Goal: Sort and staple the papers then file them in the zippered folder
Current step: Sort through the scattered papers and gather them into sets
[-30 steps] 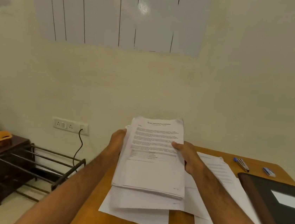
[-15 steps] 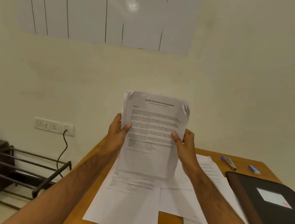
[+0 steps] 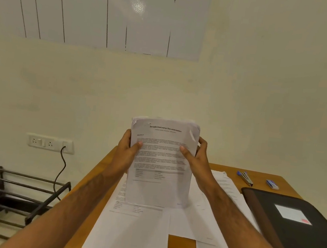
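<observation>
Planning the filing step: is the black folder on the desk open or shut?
Shut. The black folder lies flat, cover and label upward, no papers showing inside. Its zip cannot be made out.

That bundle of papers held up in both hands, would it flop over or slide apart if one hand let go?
Probably floppy: the stack of papers is thin, and its top corners already curl. The left hand and right hand each grip a side edge, which likely keeps it upright. No staple is visible, so the sheets may well fan apart under one hand.
</observation>
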Tool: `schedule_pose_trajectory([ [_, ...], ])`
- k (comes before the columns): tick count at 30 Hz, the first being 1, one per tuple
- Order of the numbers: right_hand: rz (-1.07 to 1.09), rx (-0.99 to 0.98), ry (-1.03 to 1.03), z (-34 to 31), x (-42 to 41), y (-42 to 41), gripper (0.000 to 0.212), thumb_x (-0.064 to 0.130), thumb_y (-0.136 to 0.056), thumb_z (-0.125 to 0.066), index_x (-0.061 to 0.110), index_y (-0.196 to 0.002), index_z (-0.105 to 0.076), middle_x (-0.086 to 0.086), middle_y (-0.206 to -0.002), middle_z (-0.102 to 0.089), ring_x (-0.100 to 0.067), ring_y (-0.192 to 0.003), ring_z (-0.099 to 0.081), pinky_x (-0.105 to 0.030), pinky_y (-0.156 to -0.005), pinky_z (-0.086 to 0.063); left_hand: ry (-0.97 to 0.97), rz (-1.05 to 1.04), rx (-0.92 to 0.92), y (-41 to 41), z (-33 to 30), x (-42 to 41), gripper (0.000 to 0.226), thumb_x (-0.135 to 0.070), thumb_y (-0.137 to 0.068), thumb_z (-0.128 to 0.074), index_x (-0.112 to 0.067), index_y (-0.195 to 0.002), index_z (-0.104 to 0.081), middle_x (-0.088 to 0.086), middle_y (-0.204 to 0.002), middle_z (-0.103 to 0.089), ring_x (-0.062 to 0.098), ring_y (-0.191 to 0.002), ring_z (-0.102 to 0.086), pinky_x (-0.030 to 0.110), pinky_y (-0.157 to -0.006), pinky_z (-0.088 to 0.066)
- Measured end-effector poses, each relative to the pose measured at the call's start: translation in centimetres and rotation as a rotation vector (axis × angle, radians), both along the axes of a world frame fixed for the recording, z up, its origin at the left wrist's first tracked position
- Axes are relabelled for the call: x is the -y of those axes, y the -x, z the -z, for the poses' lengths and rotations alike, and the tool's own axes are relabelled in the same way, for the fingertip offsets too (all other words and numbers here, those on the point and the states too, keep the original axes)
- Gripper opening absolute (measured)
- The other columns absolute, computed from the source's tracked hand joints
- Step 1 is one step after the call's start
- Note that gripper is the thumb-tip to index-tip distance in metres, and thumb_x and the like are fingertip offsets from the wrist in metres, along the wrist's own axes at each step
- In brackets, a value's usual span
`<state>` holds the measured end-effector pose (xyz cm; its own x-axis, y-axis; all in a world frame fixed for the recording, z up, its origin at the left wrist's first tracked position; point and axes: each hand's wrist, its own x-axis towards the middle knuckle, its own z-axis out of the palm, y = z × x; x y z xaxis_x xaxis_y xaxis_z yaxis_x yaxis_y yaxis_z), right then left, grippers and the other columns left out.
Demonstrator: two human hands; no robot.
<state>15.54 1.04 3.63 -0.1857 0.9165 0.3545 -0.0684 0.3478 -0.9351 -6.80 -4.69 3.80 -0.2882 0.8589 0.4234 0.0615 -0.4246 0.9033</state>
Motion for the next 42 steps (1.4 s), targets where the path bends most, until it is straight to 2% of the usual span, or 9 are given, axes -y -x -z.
schedule_pose_trajectory([
  [5, -0.005, 0.052, -0.099, -3.4, -1.3, -0.6, 0.050, 0.033, -0.094, -0.070, 0.025, -0.137, -0.043, 0.001, -0.131, -0.060, -0.017, -0.115, -0.065, -0.025, -0.079, -0.059, -0.119, -0.006, -0.040, 0.7, -3.0, -0.1, 0.030, -0.010, -0.098, -0.057, -0.015, -0.126, -0.047, 0.012, -0.119, -0.063, 0.023, -0.097, -0.071, 0.030, -0.071, -0.061],
  [10, 0.022, 0.202, -0.235, -6.9, -1.8, -1.1, 0.058, 0.029, -0.094, -0.071, 0.035, -0.143, -0.040, 0.000, -0.121, -0.058, -0.013, -0.105, -0.066, -0.024, -0.082, -0.057, -0.216, -0.038, -0.255, 2.1, -5.8, -0.9, 0.045, -0.017, -0.098, -0.061, -0.029, -0.138, -0.044, 0.005, -0.117, -0.064, 0.020, -0.097, -0.071, 0.035, -0.076, -0.062],
  [15, -0.051, 0.356, -0.298, -7.7, -1.7, -1.9, 0.056, 0.029, -0.098, -0.065, 0.044, -0.145, -0.040, -0.001, -0.113, -0.064, -0.014, -0.101, -0.070, -0.034, -0.090, -0.060, -0.187, -0.069, -0.470, 2.1, -6.4, -1.3, 0.027, -0.008, -0.095, -0.059, -0.023, -0.118, -0.063, -0.008, -0.113, -0.066, 0.011, -0.100, -0.067, 0.040, -0.084, -0.060],
  [19, -0.055, 0.368, -0.314, -6.6, -1.3, -1.4, 0.044, 0.025, -0.103, -0.056, 0.048, -0.140, -0.046, 0.004, -0.126, -0.062, -0.013, -0.112, -0.065, -0.039, -0.098, -0.056, -0.183, -0.053, -0.379, 1.7, -5.3, -1.0, 0.025, -0.019, -0.093, -0.061, -0.022, -0.117, -0.064, -0.006, -0.116, -0.067, 0.019, -0.101, -0.069, 0.048, -0.084, -0.060],
  [22, -0.023, 0.353, -0.352, -6.1, -1.1, -1.1, 0.041, 0.022, -0.103, -0.056, 0.048, -0.135, -0.052, 0.007, -0.134, -0.051, -0.009, -0.123, -0.054, -0.032, -0.101, -0.050, -0.217, -0.038, -0.337, 1.5, -5.0, -1.0, 0.026, -0.022, -0.092, -0.061, -0.020, -0.118, -0.064, -0.002, -0.114, -0.068, 0.022, -0.098, -0.070, 0.048, -0.081, -0.061],
  [28, -0.003, 0.168, -0.328, -6.3, -1.1, -1.5, 0.043, 0.009, -0.098, -0.060, 0.037, -0.129, -0.057, 0.003, -0.126, -0.056, -0.018, -0.110, -0.062, -0.024, -0.082, -0.056, -0.170, 0.046, -0.113, 1.0, -5.2, -0.8, 0.032, -0.011, -0.097, -0.060, -0.017, -0.128, -0.057, 0.002, -0.112, -0.063, 0.023, -0.091, -0.073, 0.038, -0.074, -0.063],
  [32, 0.103, 0.094, -0.276, -5.8, -0.9, -1.0, 0.047, 0.019, -0.095, -0.069, 0.035, -0.134, -0.049, 0.004, -0.115, -0.058, -0.008, -0.098, -0.063, -0.015, -0.072, -0.053, -0.145, 0.040, -0.101, 0.7, -4.5, -0.7, 0.025, -0.017, -0.099, -0.058, -0.022, -0.124, -0.059, 0.009, -0.110, -0.067, 0.025, -0.090, -0.072, 0.041, -0.075, -0.062],
  [37, 0.119, 0.277, -0.352, -6.7, -1.2, -1.5, 0.039, 0.021, -0.096, -0.067, 0.032, -0.132, -0.056, 0.011, -0.106, -0.060, -0.001, -0.091, -0.061, -0.010, -0.071, -0.047, -0.187, -0.007, -0.267, 1.3, -5.1, -0.5, 0.018, -0.016, -0.100, -0.057, -0.017, -0.117, -0.063, -0.002, -0.106, -0.070, 0.018, -0.092, -0.072, 0.036, -0.076, -0.061],
  [42, 0.111, 0.619, -0.534, -8.1, -2.3, -2.8, 0.032, 0.028, -0.102, -0.056, 0.030, -0.134, -0.062, 0.008, -0.116, -0.062, -0.009, -0.105, -0.060, -0.029, -0.088, -0.052, -0.264, -0.141, -0.817, 2.2, -8.0, -1.1, 0.028, -0.026, -0.100, -0.048, -0.022, -0.121, -0.067, -0.011, -0.116, -0.068, 0.006, -0.105, -0.063, 0.025, -0.086, -0.053],
])
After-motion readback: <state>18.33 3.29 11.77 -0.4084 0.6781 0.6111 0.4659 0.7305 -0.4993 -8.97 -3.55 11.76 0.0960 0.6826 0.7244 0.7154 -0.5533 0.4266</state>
